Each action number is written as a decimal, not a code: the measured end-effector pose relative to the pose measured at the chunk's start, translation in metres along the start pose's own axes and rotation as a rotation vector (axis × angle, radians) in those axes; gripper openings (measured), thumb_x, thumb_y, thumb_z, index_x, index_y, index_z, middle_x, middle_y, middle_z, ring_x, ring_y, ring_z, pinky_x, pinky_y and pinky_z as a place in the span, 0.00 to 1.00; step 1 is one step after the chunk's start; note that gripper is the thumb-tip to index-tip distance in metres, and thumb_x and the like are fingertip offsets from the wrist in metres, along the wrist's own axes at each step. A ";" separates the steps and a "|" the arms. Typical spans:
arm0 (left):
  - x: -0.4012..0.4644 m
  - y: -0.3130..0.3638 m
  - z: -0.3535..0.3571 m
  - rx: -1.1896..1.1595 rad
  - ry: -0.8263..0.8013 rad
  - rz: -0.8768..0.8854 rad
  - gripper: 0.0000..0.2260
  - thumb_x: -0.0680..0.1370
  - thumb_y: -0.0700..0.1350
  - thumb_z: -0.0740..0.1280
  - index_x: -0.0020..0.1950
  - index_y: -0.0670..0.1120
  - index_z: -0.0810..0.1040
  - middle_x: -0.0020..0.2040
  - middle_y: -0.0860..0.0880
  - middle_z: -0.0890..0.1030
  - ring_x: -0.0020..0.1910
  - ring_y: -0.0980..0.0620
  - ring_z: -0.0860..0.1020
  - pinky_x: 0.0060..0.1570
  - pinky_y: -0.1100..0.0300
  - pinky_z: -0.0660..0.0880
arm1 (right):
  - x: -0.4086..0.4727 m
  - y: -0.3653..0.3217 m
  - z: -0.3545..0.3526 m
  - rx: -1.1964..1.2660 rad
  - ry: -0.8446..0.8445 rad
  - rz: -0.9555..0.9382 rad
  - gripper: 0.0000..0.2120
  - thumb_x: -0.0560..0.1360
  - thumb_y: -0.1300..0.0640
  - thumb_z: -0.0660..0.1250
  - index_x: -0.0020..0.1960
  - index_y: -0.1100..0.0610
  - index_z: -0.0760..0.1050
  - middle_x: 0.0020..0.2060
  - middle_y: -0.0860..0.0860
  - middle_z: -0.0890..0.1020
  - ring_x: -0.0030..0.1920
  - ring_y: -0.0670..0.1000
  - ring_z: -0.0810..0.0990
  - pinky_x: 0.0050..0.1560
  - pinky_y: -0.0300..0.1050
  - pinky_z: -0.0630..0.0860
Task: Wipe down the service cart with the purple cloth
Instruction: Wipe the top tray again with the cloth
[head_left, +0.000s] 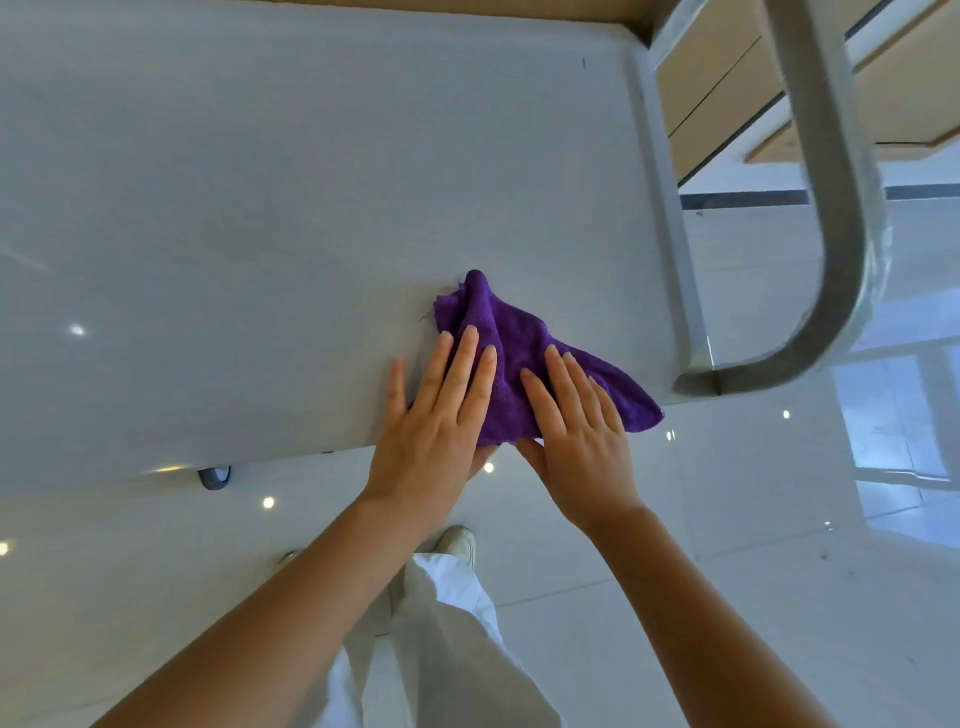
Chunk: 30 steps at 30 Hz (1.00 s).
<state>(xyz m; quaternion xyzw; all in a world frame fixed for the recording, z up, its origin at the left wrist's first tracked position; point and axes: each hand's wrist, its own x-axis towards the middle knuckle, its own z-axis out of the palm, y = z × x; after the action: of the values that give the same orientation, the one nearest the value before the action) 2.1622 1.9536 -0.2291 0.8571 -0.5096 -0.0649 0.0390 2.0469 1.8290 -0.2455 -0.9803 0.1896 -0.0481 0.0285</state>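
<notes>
Left hand (441, 415) and right hand (576, 431), fingers flat, ungripped, on crumpled fuzzy purple cloth (511, 343), smooth grey cart top (260, 208)

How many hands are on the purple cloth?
2. The left hand lies flat on the crumpled purple cloth's left side; the right hand presses its right side, near the grey cart top's front edge.

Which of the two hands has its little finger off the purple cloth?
The left hand: its little finger lies on the bare cart top, while the right hand rests wholly on the purple cloth.
</notes>
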 end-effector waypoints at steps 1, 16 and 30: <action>0.007 0.007 0.001 -0.005 0.006 0.025 0.37 0.71 0.59 0.65 0.73 0.40 0.60 0.72 0.39 0.65 0.70 0.41 0.66 0.62 0.38 0.66 | -0.002 0.011 -0.002 0.010 -0.009 0.006 0.25 0.78 0.41 0.52 0.67 0.56 0.64 0.67 0.59 0.71 0.68 0.58 0.69 0.68 0.49 0.61; 0.069 0.068 0.008 -0.052 -0.016 0.255 0.29 0.76 0.58 0.53 0.73 0.42 0.62 0.73 0.41 0.63 0.72 0.44 0.63 0.64 0.38 0.63 | -0.007 0.082 -0.024 0.298 -0.115 0.438 0.29 0.77 0.40 0.46 0.71 0.54 0.64 0.73 0.53 0.62 0.74 0.54 0.57 0.70 0.45 0.49; 0.171 0.040 -0.007 -0.143 -0.106 0.029 0.30 0.77 0.58 0.43 0.76 0.50 0.40 0.77 0.49 0.41 0.76 0.50 0.41 0.71 0.43 0.41 | 0.107 0.089 -0.016 0.246 -0.197 0.551 0.28 0.80 0.43 0.41 0.76 0.53 0.42 0.76 0.51 0.40 0.75 0.48 0.36 0.71 0.43 0.33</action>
<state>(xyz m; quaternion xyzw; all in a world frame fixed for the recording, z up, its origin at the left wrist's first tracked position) 2.2091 1.7838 -0.2294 0.8401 -0.5172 -0.1458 0.0738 2.1110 1.7055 -0.2270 -0.8812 0.4369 0.0342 0.1772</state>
